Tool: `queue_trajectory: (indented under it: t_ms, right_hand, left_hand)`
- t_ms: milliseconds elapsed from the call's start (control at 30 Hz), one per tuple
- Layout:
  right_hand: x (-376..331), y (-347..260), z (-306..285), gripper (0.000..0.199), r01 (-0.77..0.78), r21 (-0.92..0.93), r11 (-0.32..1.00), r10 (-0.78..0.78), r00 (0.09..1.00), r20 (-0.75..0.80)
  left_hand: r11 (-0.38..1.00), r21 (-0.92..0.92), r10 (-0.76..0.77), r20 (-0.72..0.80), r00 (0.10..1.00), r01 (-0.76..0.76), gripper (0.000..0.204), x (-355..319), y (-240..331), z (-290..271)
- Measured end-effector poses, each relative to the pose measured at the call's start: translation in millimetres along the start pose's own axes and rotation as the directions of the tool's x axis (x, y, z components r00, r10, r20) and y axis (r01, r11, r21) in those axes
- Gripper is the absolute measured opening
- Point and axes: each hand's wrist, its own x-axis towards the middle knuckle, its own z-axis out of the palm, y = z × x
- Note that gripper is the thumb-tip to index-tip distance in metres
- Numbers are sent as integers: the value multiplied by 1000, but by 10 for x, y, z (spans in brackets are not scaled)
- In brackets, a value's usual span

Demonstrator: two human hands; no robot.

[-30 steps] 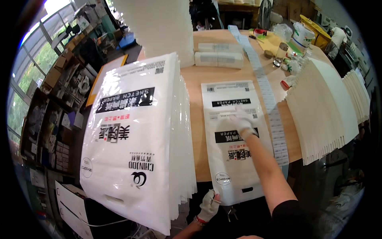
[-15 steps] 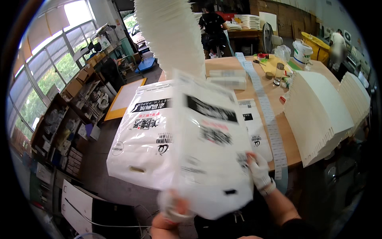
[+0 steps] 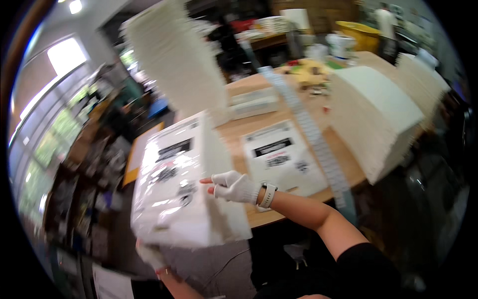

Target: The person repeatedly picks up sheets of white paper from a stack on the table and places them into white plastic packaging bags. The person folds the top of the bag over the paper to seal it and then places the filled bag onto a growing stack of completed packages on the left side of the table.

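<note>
A thick pack of white paper in a clear printed plastic bag (image 3: 174,189) is lifted and tilted in front of me, left of the wooden table (image 3: 343,154). My left hand (image 3: 149,253), in a white glove, grips it from underneath at its near lower corner. The gloved fingers of my right hand (image 3: 233,187) press against the pack's right side edge; a watch sits on that wrist. A flat, empty printed bag (image 3: 281,155) lies on the table just right of the pack.
A long strip of white labels (image 3: 311,132) runs across the table. Fanned stacks of white sheets (image 3: 378,112) stand at the right, a tall white stack (image 3: 174,60) at the back, small flat packs (image 3: 251,102) behind. Shelves and windows line the left.
The pack has swung up and turned toward its edge. My right hand moved from its lower right corner to its right side. The view tilted up.
</note>
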Motion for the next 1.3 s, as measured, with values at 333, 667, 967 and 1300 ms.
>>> queue_trajectory:
  t_ms: [333, 667, 967, 1300]
  right_hand:
    - [-2474, -588, -2925, 29, -430, -903, 9, -287, 864, -414]
    - [-2979, -630, -3648, 14, -504, -857, 105, -273, 814, -512]
    - [-2727, -1322, -1815, 10, -9, -973, 232, -48, 999, -20]
    - [-3106, 112, -1139, 49, -80, 387, 919, 362, 559, -746]
  left_hand:
    - [750, 375, -591, 12, 806, 545, 19, -2309, -1958, 180]
    - [838, 466, -540, 788, 297, 284, 18, -2393, -1741, 2970]
    - [399, 489, -543, 807, -230, 776, 44, -2569, -995, 4552]
    - [899, 193, -52, 938, 343, -392, 81, -2762, -817, 3598]
